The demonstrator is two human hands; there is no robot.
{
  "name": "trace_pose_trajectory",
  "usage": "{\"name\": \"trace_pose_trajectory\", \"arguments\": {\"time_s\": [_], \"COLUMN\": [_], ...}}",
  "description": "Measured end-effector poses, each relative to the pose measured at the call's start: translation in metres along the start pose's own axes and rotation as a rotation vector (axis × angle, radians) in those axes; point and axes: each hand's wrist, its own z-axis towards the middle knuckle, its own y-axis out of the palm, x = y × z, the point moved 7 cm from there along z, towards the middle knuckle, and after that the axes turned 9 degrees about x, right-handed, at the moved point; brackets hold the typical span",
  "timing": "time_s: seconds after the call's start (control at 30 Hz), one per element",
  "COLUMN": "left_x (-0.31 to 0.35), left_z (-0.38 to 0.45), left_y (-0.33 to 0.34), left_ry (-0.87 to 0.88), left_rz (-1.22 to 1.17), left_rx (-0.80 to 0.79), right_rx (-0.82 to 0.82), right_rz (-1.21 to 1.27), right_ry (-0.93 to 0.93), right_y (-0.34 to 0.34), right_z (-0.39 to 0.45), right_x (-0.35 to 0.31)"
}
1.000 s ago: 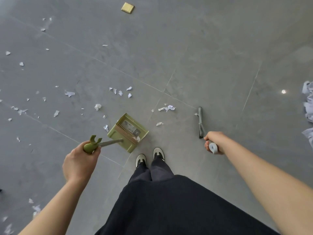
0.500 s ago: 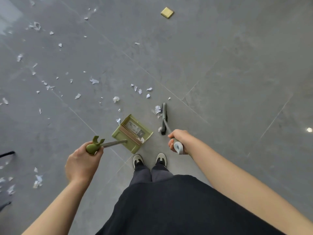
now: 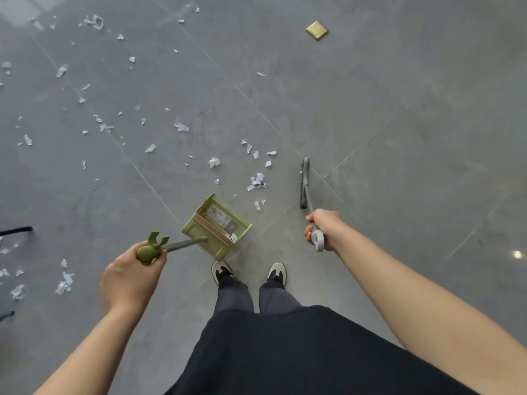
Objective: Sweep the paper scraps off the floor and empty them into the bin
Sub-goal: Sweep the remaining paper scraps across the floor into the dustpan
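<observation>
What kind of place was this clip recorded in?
Probably an indoor room, perhaps an office or studio, though that is uncertain: large polished grey floor tiles, a brass floor plate set into them, and dark furniture legs at the left edge.

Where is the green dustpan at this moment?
In the head view, the green plastic dustpan sits on the grey tiled floor, left of centre, just ahead of the left shoe, its handle held by the left hand.

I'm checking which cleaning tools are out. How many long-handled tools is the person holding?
2. The green dustpan is in front of the feet, its handle gripped by the left hand. The grey broom stands to the right, held by the right hand.
</observation>
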Motion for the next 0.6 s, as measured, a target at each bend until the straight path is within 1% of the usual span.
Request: {"name": "trace_pose_trajectory", "arguments": {"time_s": [0.1, 0.17, 0.23, 0.37, 0.6], "left_x": [-0.018, -0.027, -0.039, -0.061, -0.103], "left_z": [0.008, 0.011, 0.017, 0.026, 0.036], "left_y": [-0.005, -0.010, -0.015, -0.020, -0.026], "left_ry": [-0.026, -0.035, -0.048, -0.081, -0.155], "left_rz": [-0.023, -0.022, -0.029, -0.026, -0.045], "left_rx": [0.011, 0.026, 0.039, 0.040, 0.052], "right_rx": [0.103, 0.133, 0.125, 0.100, -0.017], "right_rz": [-0.054, -0.127, -0.209, -0.231, -0.362], "right_ry": [-0.052, -0.088, -0.108, -0.095, -0.170], "right_y": [0.015, 0.024, 0.039, 0.072, 0.154], "right_z": [0.013, 0.019, 0.025, 0.028, 0.008], "right_x": [-0.012, -0.023, -0.032, -0.049, -0.068]}}
